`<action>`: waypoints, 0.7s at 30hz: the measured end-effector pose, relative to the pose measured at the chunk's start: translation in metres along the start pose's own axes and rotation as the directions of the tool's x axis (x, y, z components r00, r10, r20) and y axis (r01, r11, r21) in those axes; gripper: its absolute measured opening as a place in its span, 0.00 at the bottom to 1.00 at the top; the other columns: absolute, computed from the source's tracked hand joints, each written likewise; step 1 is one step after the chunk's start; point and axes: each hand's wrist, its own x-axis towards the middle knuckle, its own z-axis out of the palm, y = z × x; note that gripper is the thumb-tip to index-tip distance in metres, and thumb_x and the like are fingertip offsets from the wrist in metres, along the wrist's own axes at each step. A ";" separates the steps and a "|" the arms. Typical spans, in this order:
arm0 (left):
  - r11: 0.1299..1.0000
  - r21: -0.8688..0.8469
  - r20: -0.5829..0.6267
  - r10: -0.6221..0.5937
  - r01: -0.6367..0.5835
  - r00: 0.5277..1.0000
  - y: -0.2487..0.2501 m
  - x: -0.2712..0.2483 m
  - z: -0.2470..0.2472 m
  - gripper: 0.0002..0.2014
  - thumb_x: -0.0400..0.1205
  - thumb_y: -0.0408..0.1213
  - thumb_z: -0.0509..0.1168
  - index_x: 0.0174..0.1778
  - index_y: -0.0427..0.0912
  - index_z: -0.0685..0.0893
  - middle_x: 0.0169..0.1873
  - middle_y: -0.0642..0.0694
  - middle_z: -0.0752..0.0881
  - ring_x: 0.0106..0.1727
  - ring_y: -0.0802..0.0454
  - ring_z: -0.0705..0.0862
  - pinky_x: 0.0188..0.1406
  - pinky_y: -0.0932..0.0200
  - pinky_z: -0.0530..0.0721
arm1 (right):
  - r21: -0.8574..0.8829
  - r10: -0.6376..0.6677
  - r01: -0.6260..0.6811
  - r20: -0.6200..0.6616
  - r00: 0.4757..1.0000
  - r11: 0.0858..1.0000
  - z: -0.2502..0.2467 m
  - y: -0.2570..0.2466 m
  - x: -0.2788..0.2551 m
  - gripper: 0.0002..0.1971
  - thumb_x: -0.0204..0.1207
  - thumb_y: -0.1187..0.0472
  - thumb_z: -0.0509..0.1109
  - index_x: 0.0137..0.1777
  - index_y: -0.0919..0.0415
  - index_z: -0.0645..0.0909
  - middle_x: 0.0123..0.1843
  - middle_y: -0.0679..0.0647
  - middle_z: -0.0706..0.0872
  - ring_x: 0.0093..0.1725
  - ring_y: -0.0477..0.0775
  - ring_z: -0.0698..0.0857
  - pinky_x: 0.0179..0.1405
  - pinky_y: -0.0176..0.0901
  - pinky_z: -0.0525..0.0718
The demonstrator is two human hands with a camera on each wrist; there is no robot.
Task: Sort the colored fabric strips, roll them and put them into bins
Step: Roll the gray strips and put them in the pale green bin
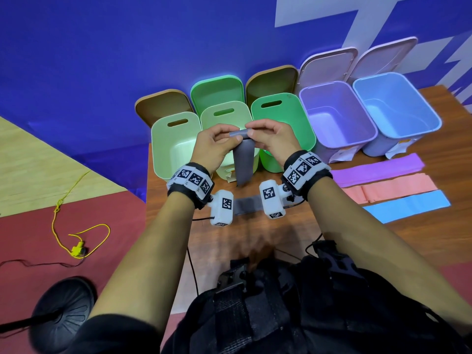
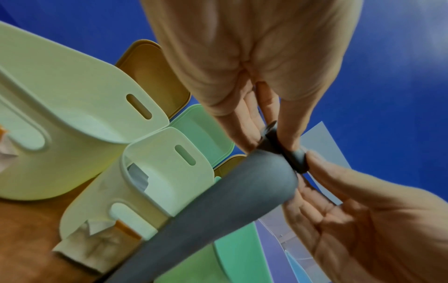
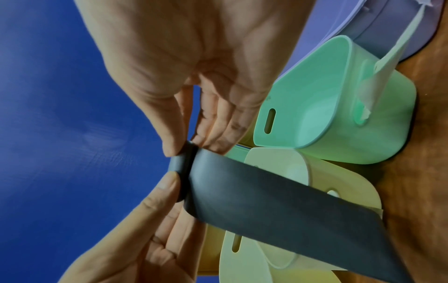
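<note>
A grey fabric strip (image 1: 242, 164) hangs in front of the middle bin, its top end wound into a small roll (image 1: 238, 134). My left hand (image 1: 235, 135) pinches the roll's left end between thumb and fingers, and my right hand (image 1: 251, 131) pinches its right end. The left wrist view shows the roll (image 2: 297, 159) between both hands, with the loose tail (image 2: 218, 210) running down. From the right wrist, the roll (image 3: 180, 164) sits between thumb tips and the tail (image 3: 278, 201) slants toward the table. Purple (image 1: 378, 169), pink (image 1: 390, 190) and blue (image 1: 406, 206) strips lie flat at the right.
Five open bins stand in a row at the table's back: pale green (image 1: 163, 149), pale yellow-green (image 1: 245, 111), green (image 1: 304, 123), purple (image 1: 367, 123), blue (image 1: 431, 118). Lids lean behind them against the blue wall. Another grey piece (image 1: 246, 205) lies on the wooden table (image 1: 421, 238) between my wrists.
</note>
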 end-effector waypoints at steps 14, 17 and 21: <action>1.000 0.015 0.039 -0.028 0.027 0.999 0.001 -0.001 -0.002 0.07 0.80 0.28 0.72 0.53 0.36 0.88 0.41 0.41 0.90 0.39 0.55 0.88 0.41 0.64 0.85 | -0.056 -0.034 0.033 -0.018 0.999 0.998 -0.003 0.008 -0.002 0.14 0.70 0.76 0.74 0.50 0.60 0.90 0.51 0.61 0.92 0.52 0.53 0.89 0.61 0.43 0.85; 0.999 0.040 0.015 0.018 -0.019 1.000 0.000 -0.001 -0.002 0.07 0.78 0.28 0.74 0.51 0.38 0.89 0.44 0.42 0.90 0.42 0.56 0.88 0.41 0.64 0.84 | 0.002 -0.016 0.016 0.000 1.000 1.000 -0.003 0.007 -0.003 0.13 0.72 0.75 0.74 0.52 0.61 0.90 0.52 0.60 0.92 0.53 0.53 0.89 0.62 0.43 0.85; 0.997 0.054 0.001 0.057 -0.057 0.998 0.000 -0.002 -0.002 0.09 0.76 0.27 0.75 0.51 0.39 0.89 0.49 0.44 0.90 0.47 0.54 0.89 0.49 0.61 0.86 | 0.092 0.025 -0.024 -0.003 1.000 0.995 -0.001 0.007 -0.003 0.10 0.78 0.71 0.73 0.58 0.63 0.87 0.52 0.62 0.89 0.52 0.54 0.89 0.58 0.44 0.88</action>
